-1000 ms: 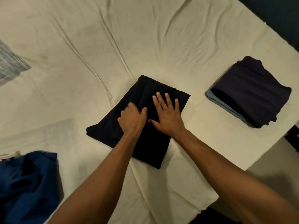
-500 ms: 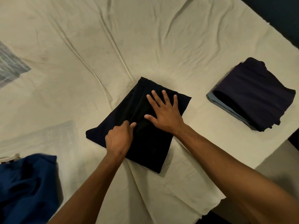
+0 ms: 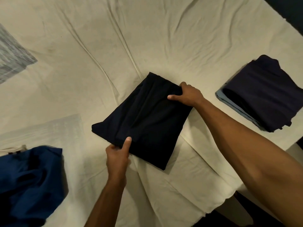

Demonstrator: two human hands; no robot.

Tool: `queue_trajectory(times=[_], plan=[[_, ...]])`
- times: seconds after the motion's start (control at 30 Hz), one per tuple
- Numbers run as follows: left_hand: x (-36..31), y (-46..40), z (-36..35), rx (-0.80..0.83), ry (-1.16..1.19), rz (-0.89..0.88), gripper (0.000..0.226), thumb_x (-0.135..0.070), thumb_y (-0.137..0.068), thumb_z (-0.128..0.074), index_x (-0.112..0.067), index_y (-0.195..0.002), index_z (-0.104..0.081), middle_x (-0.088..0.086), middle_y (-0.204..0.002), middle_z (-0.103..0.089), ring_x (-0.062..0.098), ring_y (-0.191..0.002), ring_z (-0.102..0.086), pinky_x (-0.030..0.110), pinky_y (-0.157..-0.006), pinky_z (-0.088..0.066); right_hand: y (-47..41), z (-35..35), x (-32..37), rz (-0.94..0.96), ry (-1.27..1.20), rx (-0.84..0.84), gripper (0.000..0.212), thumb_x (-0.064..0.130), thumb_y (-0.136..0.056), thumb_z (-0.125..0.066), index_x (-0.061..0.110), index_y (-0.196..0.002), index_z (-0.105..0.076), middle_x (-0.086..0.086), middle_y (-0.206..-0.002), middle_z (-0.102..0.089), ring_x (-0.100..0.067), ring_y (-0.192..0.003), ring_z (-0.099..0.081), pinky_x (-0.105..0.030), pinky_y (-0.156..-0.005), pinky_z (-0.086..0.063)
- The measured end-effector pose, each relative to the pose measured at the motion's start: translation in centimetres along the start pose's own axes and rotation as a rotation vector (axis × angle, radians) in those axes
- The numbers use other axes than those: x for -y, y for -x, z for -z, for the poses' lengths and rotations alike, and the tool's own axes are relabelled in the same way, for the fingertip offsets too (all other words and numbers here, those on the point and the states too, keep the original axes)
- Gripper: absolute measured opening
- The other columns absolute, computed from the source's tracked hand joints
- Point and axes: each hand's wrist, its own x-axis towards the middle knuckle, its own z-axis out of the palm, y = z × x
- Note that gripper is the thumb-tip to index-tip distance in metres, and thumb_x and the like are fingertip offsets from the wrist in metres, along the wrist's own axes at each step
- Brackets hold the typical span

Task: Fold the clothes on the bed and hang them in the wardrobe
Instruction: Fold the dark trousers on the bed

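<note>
At frame centre, a folded black garment (image 3: pixel 144 118) is lying on the bed (image 3: pixel 164 38); the left hand (image 3: pixel 117 157) is pinching its near edge, the right hand (image 3: pixel 188 94) gripping its far-right corner.

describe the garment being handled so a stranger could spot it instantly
On the cream bed sheet, look to the middle: a black folded garment, flat and square. Unlike the crumpled blue cloth and the navy stack, the left hand and right hand grip its edges.

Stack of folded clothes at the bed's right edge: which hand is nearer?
Right. The right hand grips the black garment's far edge, beside the stack; the left hand pinches its near edge, farther off.
</note>
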Motion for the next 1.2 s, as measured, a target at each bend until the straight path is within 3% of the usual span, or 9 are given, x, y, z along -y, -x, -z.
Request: queue_trajectory(times=[0.13,0.3,0.5,0.63,0.73,0.87,0.93,1.03,1.2], plan=[[-2.8,0.0,-0.9,0.147,0.308,0.107,0.013,-0.017,-0.091,-0.072,-0.011,-0.097,-0.062,0.005,-0.098,-0.070,0.020,-0.087,-0.068,0.035,-0.076,-0.056,0.7,1.3,0.1,-0.021,-0.056,0.047,0.063,0.068,-0.081,-0.063,0.014,-0.111,-0.052,-0.005,-0.106,-0.060,-0.024,-0.093,-0.057,-0.034,-0.073,-0.041],[-6.7,-2.2,3.2,0.240,0.191,-0.092,0.010,-0.010,-0.090,-0.070,-0.007,-0.099,-0.069,0.011,-0.098,-0.074,0.014,-0.072,-0.071,0.024,-0.061,-0.057,5.9,1.3,-0.2,-0.144,-0.296,0.070,0.061,0.065,-0.080,-0.068,0.011,-0.108,-0.063,-0.009,-0.106,-0.067,-0.028,-0.096,-0.064,-0.043,-0.085,-0.055],[-9.9,-6.4,8.8,0.359,-0.073,-0.141,0.015,-0.017,-0.092,-0.068,-0.011,-0.105,-0.071,0.003,-0.098,-0.075,0.017,-0.087,-0.069,0.028,-0.069,-0.052,17.0,-7.5,1.1,-0.268,-0.519,-0.061,0.051,0.057,-0.088,-0.062,0.012,-0.112,-0.061,-0.009,-0.109,-0.069,-0.030,-0.102,-0.064,-0.034,-0.081,-0.048],[-5.3,-8.0,9.0,0.188,-0.219,-0.171,0.021,-0.029,-0.091,-0.071,-0.011,-0.083,-0.063,0.008,-0.082,-0.067,0.022,-0.071,-0.058,0.028,-0.056,-0.045,19.1,-12.0,2.7,-0.362,-0.368,-0.136,0.059,0.058,-0.090,-0.059,0.009,-0.121,-0.046,-0.014,-0.119,-0.061,-0.036,-0.108,-0.060,-0.040,-0.080,-0.046],[-3.7,-7.7,8.8,0.079,-0.220,-0.224,0.029,-0.039,-0.093,-0.066,-0.014,-0.080,-0.061,0.002,-0.078,-0.064,0.020,-0.072,-0.055,0.033,-0.063,-0.044,19.4,-11.8,5.5,-0.354,-0.057,-0.322,0.074,0.050,-0.089,-0.065,0.012,-0.144,-0.032,-0.015,-0.141,-0.042,-0.036,-0.122,-0.048,-0.050,-0.092,-0.044],[-2.0,-6.3,8.9,-0.005,-0.267,-0.224,0.032,-0.045,-0.095,-0.061,-0.013,-0.092,-0.065,0.003,-0.086,-0.067,0.021,-0.081,-0.059,0.039,-0.074,-0.047,21.4,-12.8,12.9,-0.030,-0.028,-0.410,0.057,0.054,-0.088,-0.060,0.015,-0.129,-0.053,-0.011,-0.124,-0.055,-0.032,-0.109,-0.053,-0.045,-0.083,-0.045],[-1.2,-6.2,9.4,0.012,-0.289,-0.209,0.039,-0.046,-0.095,-0.060,-0.011,-0.079,-0.060,0.006,-0.074,-0.063,0.022,-0.071,-0.053,0.039,-0.068,-0.043,22.3,-14.6,17.0,0.112,0.006,-0.372,0.059,0.058,-0.082,-0.061,0.014,-0.122,-0.055,-0.010,-0.115,-0.057,-0.031,-0.101,-0.054,-0.043,-0.077,-0.046],[-0.8,-6.3,10.0,0.021,-0.314,-0.205,0.041,-0.044,-0.096,-0.061,-0.007,-0.077,-0.060,0.009,-0.071,-0.063,0.021,-0.067,-0.050,0.037,-0.066,-0.042,22.1,-17.9,20.6,0.132,0.079,-0.101,0.080,0.058,-0.086,-0.061,0.011,-0.144,-0.032,-0.013,-0.134,-0.043,-0.032,-0.117,-0.044,-0.047,-0.091,-0.042],[-0.9,-5.9,9.6,-0.058,-0.350,-0.245,0.031,-0.038,-0.097,-0.061,-0.013,-0.080,-0.060,0.006,-0.073,-0.062,0.019,-0.066,-0.051,0.032,-0.059,-0.042,21.3,-19.6,21.0,0.107,0.174,-0.108,0.076,0.045,-0.087,-0.066,0.007,-0.143,-0.032,-0.016,-0.133,-0.041,-0.034,-0.114,-0.045,-0.044,-0.086,-0.044]])
